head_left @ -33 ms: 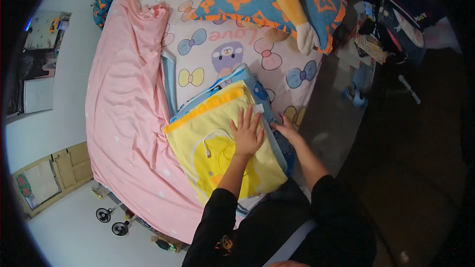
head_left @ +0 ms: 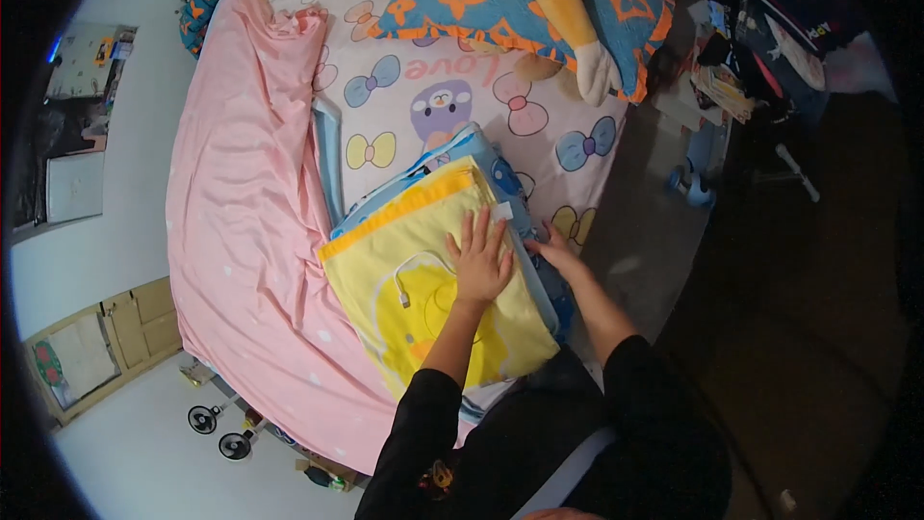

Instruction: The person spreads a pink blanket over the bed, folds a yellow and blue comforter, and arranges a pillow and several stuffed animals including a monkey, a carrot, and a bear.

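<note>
**Left hand [head_left: 479, 265] flat on the yellow folded cloth [head_left: 371, 241], right hand [head_left: 558, 252] at its edge**

So the left fingers are spread fairly wide and pressed palm-down on the yellow cloth, near its right side, gripping nothing. The right fingers are down at the right-hand border of the pile, over the blue patterned cloth [head_left: 500, 173] that pokes out underneath. Can't honestly tell if they're pinching that layer or just resting on it, the edge is too dark there.

The relation that matters: the yellow cloth is directly under the left fingers and just left of the right ones, so the left hand is the nearer of the two. It's close to square, but the slightly longer way seems to run from upper left to lower right, tilted against the bed.

Working outward and counting: two hands, one yellow cloth, at least one blue cloth below it (layers overlap, so no firm number), one white cable [head_left: 398, 279] with one plug, looped on the yellow cloth just left of the left hand. One pink blanket [head_left: 250, 202] spread along the left, one printed bed sheet [head_left: 544, 162] under the lot. Up top, one blue-and-orange pillow [head_left: 428, 5] with one plush toy [head_left: 568, 14] lying across it. Way down lower left, past the bed, two small black fans [head_left: 204, 419].
</note>
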The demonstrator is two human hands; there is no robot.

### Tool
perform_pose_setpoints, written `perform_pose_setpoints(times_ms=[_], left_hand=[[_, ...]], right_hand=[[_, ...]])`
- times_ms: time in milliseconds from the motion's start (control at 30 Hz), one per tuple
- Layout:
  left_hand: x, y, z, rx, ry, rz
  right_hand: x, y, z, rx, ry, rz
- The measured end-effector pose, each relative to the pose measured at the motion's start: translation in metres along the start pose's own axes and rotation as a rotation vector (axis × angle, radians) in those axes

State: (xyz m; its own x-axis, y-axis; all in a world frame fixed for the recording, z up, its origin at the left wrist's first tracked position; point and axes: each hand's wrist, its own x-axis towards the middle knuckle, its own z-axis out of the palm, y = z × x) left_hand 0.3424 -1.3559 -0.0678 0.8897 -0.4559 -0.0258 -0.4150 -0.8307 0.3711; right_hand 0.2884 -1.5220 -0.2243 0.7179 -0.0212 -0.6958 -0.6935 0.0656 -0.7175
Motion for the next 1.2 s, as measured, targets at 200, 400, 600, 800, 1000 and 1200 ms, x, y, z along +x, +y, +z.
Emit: perform_pose_setpoints(times_ms=[200,400,600,800,1000,1200], left_hand=[[-0.002,-0.005,-0.004,-0.029,0.008,-0.005],[-0.009,-0.01,-0.008,-0.037,0.021,-0.005],[-0.037,-0.033,-0.017,-0.015,0.038,-0.024],[-0.066,-0.056,-0.036,0.067,0.117,-0.062],[-0.072,-0.061,-0.091,-0.153,-0.007,-0.048],[-0.148,-0.152,-0.143,-0.059,0.268,-0.422]], right_hand=[[0.04,0.015,0.022,-0.377,0.201,0.031],[0.033,-0.014,0.022,-0.243,-0.17,0.343],[-0.021,-0.047,0.065,-0.479,0.096,0.009],[-0.038,-0.049,0.091,-0.471,0.16,-0.096],[-0.028,-0.059,0.079,-0.328,0.027,0.041],[-0.033,-0.067,0.085,-0.372,0.15,0.306]])
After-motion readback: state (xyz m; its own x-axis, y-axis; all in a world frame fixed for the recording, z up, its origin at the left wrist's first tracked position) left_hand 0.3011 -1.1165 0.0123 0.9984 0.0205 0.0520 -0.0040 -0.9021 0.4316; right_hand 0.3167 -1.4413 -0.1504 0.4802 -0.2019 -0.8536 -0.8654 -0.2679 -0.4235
